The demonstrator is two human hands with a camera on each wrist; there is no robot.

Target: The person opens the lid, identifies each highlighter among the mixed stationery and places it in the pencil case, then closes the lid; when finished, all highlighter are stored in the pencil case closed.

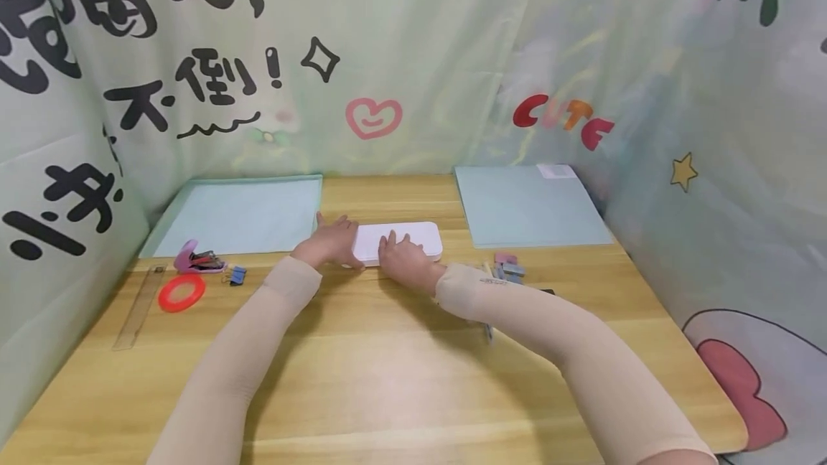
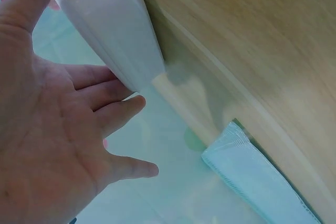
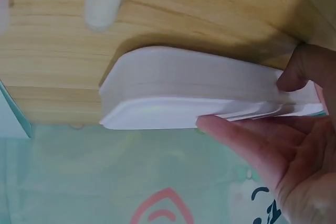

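Observation:
A white oblong box with rounded corners, seemingly lidded, lies lengthwise on the table in the head view. My left hand holds its left end, thumb at the front corner. In the left wrist view the thumb lies along one side of the box, and the ring and little fingers spread away from it. My right hand lies over the front and top of the box. In the right wrist view its thumb is bent against the side of the box, with a fingertip touching the top face.
On the left lie a clear ruler, a red tape ring, a purple stapler and a blue binder clip. Light blue flat sheets lie at back left and right. Small stationery sits by my right forearm.

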